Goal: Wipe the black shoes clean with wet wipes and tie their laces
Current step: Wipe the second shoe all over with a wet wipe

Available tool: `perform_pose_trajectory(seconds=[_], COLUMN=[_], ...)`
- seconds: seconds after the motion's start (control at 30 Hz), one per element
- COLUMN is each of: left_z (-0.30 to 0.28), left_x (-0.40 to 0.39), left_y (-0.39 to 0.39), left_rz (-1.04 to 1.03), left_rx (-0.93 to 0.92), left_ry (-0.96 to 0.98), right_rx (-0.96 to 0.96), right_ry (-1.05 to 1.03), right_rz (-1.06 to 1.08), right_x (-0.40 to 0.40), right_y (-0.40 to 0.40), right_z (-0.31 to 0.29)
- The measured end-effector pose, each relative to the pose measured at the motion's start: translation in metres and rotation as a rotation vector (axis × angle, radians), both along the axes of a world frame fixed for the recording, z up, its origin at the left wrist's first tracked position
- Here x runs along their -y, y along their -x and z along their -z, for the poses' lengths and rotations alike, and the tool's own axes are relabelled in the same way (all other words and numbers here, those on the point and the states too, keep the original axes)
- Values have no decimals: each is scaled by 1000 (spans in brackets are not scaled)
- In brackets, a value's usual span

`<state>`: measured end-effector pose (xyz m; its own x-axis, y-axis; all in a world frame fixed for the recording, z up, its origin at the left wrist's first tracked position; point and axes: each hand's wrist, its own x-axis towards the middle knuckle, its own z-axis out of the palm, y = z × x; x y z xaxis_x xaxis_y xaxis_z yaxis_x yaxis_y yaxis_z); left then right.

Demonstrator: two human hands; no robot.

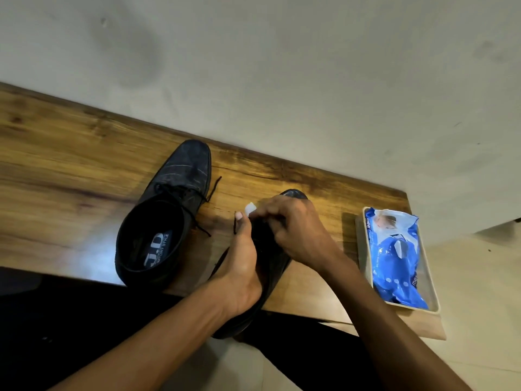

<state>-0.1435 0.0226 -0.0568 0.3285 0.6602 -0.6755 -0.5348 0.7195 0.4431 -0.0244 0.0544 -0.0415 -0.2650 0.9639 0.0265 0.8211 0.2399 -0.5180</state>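
The black shoes are sitting on a wooden table (70,153) that is running along a pale wall (282,66). The right-hand shoe (277,266) is lying near the table's near edge, its heel hanging slightly over that edge and its toe pointing toward the far side; most of its upper is being covered by the two hands. The left hand (239,266) is resting along the shoe's left side with its fingers wrapping over the opening, gripping the shoe, and its thumb is stretching up beside a short dark lace end (234,225). The right hand (290,230) is reaching across the front of the shoe with its fingers curling tightly around a small white wet wipe (249,208), only a corner of which is peeking out at the fingertips. Just to the left, the other shoe (169,213) is standing apart from the first, its toe looking scuffed and dusty, its laces (203,201) trailing loose onto the wood, and its insole showing a printed label. To the right of the hands, near the table's right end, a blue pack of wet wipes (394,255) is lying inside a shallow pale tray (363,261), its top flap looking crumpled open. Dark trousers (70,320) are showing below the table's near edge.
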Motion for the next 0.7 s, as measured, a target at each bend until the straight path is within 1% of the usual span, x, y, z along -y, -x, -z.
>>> perform_pose_trajectory(seconds=[0.07,0.13,0.23,0.3,0.37,0.47,0.53,0.6,0.7], left_z=[3,4,2,-1,4,9,-4,-14,-27], left_x=[-1,-1,4,8,13,23,27,31,32], left_y=[0,1,3,2,0,-4,-4,-5,-6], left_rz=[-1,35,123,167,204,280,381,507,594], left_rx=[-9,-18,-77,-116,-162,-326,-447,-572,-689], left_ry=[-1,-19,-59,-90,-140,-247,-316,-363,-443], right_rx=[-41,27,183,218,198,44,6,80,210], right_ry=[48,-23,-178,-217,-211,-54,-21,-125,-300], right_rz=[-23,-6,123,187,165,-5,-66,-42,130], right_x=[-5,-12,-20,-20,-14,3,8,6,3], right_y=[-5,-15,-29,-31,-21,-1,-3,-14,-37], right_z=[-3,-1,2,1,-4,-17,-22,-27,-35])
